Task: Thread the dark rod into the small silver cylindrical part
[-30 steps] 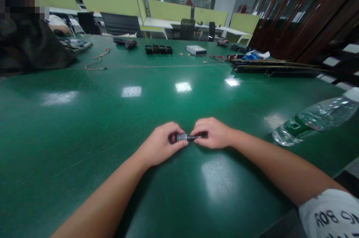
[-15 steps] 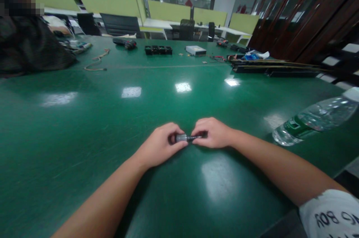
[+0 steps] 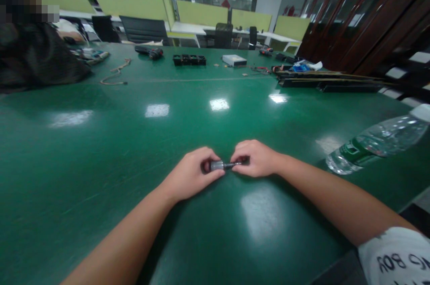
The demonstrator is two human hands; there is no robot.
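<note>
A small cylinder [image 3: 217, 165], grey at its left part and black with a thin dark stem to the right, lies sideways between my two hands just above or on the green table; its exact kind is too small to tell. My left hand [image 3: 188, 175] grips the grey part, thumb in front and fingers curled behind. The thumb and fingers of my right hand [image 3: 257, 159] pinch the thin right end. The fingers hide both ends of the cylinder.
To the right, a clear plastic bottle [image 3: 361, 150] with a green label lies tilted. Along the far side are a black row of square units [image 3: 190, 60], a silver box [image 3: 234, 60], a cable [image 3: 116, 72] and dark rails [image 3: 302, 81]. A person in dark clothing [image 3: 36, 58] is at left.
My right hand has shifted very slightly to the right along the thin end. My left hand and the grey part stay in place.
</note>
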